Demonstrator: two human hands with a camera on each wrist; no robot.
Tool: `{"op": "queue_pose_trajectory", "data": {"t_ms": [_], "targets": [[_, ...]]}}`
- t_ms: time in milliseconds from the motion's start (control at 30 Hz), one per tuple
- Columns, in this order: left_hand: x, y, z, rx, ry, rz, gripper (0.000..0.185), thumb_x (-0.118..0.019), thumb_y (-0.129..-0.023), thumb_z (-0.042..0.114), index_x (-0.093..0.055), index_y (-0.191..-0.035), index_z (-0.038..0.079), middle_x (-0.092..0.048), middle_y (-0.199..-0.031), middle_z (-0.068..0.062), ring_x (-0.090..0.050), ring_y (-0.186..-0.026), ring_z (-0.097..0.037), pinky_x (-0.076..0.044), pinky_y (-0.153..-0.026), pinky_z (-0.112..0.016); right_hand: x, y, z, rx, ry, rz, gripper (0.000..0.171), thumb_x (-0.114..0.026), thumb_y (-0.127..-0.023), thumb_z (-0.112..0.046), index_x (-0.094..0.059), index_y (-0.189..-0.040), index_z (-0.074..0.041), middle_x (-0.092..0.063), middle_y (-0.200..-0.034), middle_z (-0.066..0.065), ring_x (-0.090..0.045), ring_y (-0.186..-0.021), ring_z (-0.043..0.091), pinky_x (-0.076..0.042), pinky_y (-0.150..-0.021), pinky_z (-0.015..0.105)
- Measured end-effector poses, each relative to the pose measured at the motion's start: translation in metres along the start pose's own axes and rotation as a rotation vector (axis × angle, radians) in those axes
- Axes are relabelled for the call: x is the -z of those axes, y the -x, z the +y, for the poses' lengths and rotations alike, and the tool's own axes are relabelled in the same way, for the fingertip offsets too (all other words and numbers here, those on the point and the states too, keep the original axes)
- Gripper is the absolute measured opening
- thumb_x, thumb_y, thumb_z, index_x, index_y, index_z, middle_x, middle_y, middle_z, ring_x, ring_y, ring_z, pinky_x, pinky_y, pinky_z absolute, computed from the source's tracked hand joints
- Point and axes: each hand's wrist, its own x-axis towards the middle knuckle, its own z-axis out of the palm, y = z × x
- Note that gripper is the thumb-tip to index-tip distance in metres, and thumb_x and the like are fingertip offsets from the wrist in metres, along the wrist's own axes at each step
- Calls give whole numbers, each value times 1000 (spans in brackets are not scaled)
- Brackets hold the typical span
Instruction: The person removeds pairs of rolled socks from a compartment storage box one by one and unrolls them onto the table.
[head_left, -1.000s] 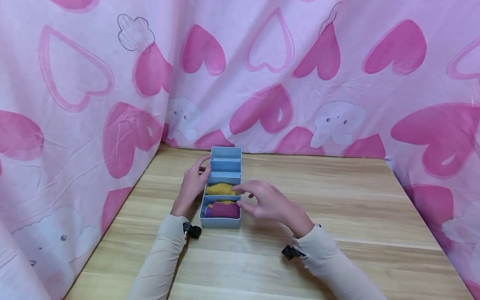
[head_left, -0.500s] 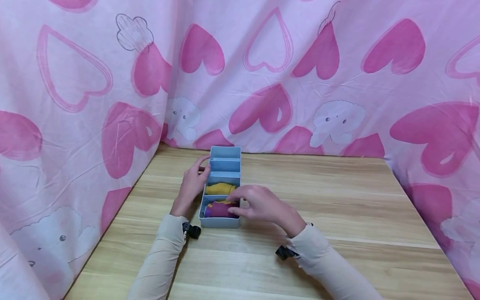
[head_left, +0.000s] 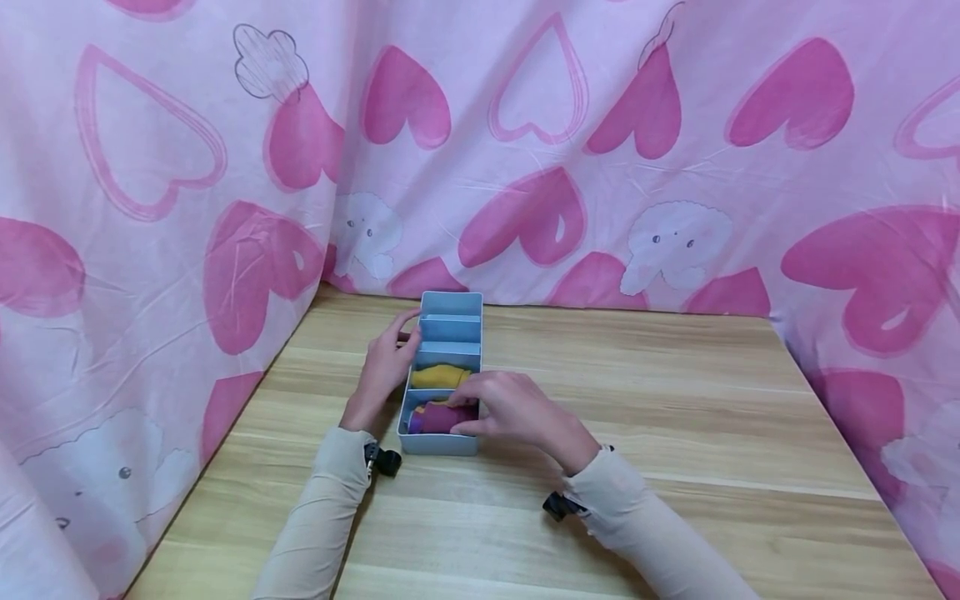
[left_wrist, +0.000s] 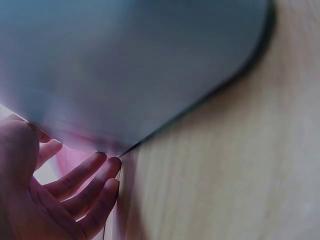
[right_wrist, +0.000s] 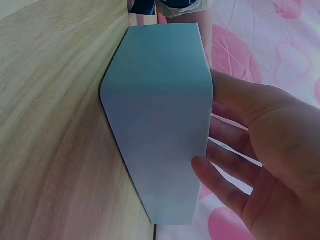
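A long grey-blue divided box (head_left: 440, 443) stands on the table, its compartments in a row from near to far. In the nearest lies a rolled maroon sock (head_left: 435, 419) with yellow and purple edges; behind it is a yellow rolled sock (head_left: 438, 377). My right hand (head_left: 513, 408) reaches over the right rim, thumb and fingers around the maroon sock's right end; the box wall hides those fingertips in the right wrist view. My left hand (head_left: 386, 362) rests against the box's left side near the far half, its fingers (left_wrist: 97, 205) extended to the wall.
The wooden table (head_left: 637, 383) reaches out on both sides of the box. A pink heart-patterned curtain (head_left: 525, 208) hangs behind and along the sides. Each wrist carries a small black camera (head_left: 386, 461). The box's two far compartments show bare dividers (head_left: 450, 350).
My right hand has moved left and slightly down, from the box's right rim to the maroon sock. My left hand stays at the box's left side.
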Motion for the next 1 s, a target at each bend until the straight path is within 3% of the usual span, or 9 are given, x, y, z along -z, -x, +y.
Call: {"op": "queue_pose_trajectory", "data": {"t_ms": [333,667,1000], "targets": [[0,1,0,6,5,-9,48,-52,-113,46,-49,-160,38,-66,-146,-19,-67,-130,-40,-57,-107,-64,0,-5,-2,-12,-16,-33,35,-84,-96,-39,-80,-129,-28,-81,-116,-13,-70,-97,4,-61,-92,29],[-1,1,0,-7,4,3,47,-52,-113,46,-50,-159,38,-68,-144,-18,-68,-128,-38,-57,-107,-64,6,-9,-6,-28,35,-112,48,-90,-89,-42,-78,-134,-30,-80,-118,-11,-68,-97,6,-61,-91,28],[-1,1,1,2,4,2,47,-52,-113,46,-50,-160,38,-68,-144,-18,-68,-128,-38,-57,-107,-63,11,-18,-13,-52,62,-197,48,-92,-88,-39,-78,-133,-31,-79,-114,-10,-68,-96,8,-62,-92,31]]}}
